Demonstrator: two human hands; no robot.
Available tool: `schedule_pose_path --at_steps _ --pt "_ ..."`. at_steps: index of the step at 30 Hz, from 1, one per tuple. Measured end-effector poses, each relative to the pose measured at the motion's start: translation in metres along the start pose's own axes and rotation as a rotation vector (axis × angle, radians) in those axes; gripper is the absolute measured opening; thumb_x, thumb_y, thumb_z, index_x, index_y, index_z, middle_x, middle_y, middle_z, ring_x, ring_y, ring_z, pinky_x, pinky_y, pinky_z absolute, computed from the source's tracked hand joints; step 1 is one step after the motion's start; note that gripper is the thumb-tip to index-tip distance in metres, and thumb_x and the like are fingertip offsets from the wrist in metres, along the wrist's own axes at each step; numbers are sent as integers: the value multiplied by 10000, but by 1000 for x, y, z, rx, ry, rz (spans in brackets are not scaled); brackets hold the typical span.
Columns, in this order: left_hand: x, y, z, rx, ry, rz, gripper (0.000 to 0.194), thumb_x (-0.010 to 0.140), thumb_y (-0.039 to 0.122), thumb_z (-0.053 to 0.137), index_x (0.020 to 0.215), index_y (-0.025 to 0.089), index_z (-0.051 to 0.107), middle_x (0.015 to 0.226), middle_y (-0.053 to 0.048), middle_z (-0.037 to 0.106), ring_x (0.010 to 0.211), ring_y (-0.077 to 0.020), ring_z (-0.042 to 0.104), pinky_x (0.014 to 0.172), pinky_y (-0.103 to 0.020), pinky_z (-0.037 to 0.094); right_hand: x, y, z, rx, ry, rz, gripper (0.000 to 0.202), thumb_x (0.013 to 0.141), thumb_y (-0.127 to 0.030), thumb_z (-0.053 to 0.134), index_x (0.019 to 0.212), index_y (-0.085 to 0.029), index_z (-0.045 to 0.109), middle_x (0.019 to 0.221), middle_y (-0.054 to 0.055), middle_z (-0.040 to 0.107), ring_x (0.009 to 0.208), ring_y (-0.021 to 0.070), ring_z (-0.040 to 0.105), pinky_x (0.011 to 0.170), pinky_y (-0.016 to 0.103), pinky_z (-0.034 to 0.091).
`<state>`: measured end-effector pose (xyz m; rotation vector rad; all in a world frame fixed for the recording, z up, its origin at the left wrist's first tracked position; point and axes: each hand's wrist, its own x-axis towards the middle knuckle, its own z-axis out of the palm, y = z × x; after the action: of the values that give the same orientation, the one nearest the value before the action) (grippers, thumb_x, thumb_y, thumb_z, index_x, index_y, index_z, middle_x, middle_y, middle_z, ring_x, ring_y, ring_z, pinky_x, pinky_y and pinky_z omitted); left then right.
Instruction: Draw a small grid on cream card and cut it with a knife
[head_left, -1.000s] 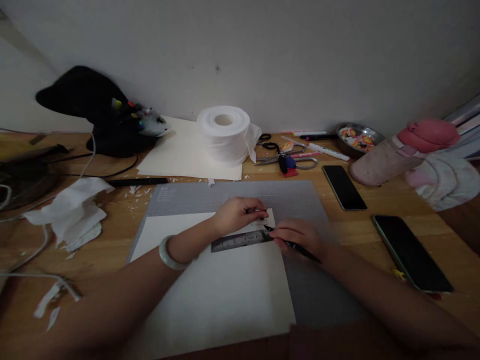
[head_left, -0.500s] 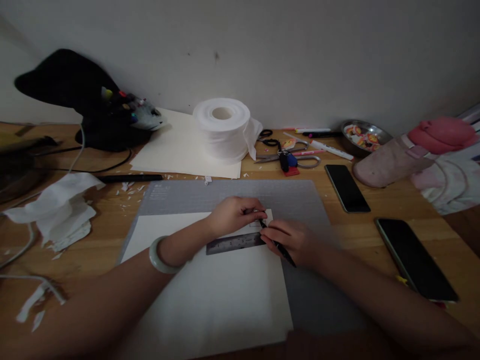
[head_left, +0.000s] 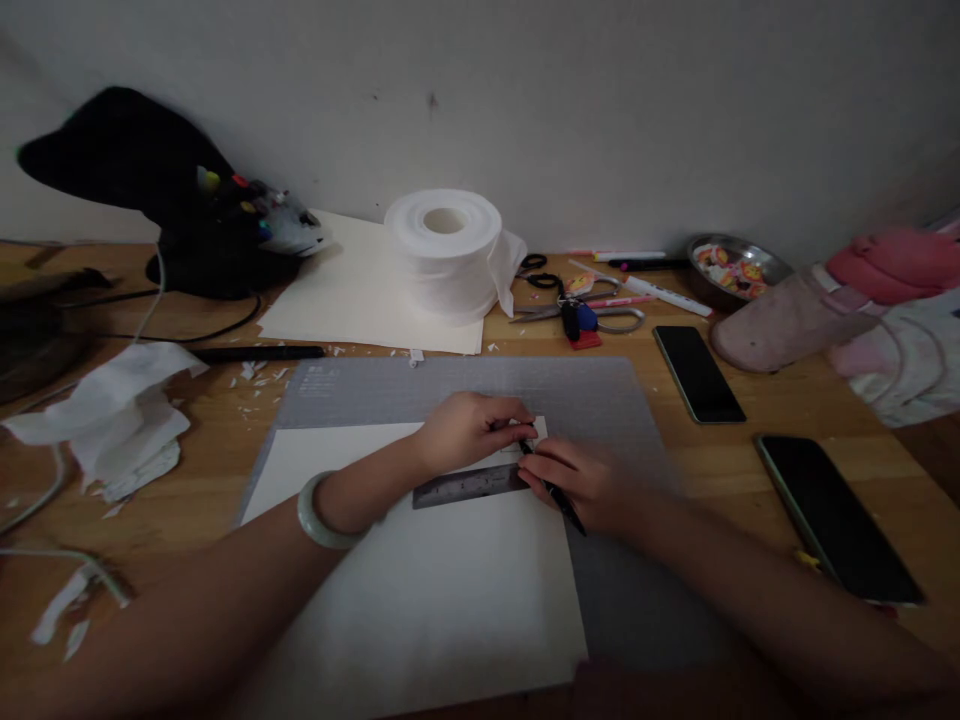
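My right hand grips a slim black pen, whose lower end points back toward me. Close by its upper end, my left hand is pinched; what sits between its fingers, if anything, is too small to make out. Beneath both hands lies a white sheet of paper, with faint drawn lines partly covered near its upper right corner. A grey metal ruler rests on the sheet just below my left hand, its right end reaching my right fingers. The paper lies on a grey cutting mat.
Behind the mat stand a toilet paper roll and spare paper sheets. Scissors, pens and a metal bowl lie at the back right. Two phones and a pink-lidded bottle are right; crumpled tissue is left.
The view has shifted slightly. My right hand and the pen have moved a little to the left, closer to my left fingers. The ruler and paper stay in place.
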<state>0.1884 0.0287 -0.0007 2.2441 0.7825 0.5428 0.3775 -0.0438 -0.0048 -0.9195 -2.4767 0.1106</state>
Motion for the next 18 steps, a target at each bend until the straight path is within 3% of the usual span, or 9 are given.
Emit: schedule_pose_path --at_steps 18 --pt "1 2 0 -5 0 -23 143 829 283 569 871 183 662 729 9 685 608 -97 582 547 -177 381 3 -4 -3 3 70 59 174 875 -202 434 835 -164 599 748 56 630 615 115 582 567 226 454"
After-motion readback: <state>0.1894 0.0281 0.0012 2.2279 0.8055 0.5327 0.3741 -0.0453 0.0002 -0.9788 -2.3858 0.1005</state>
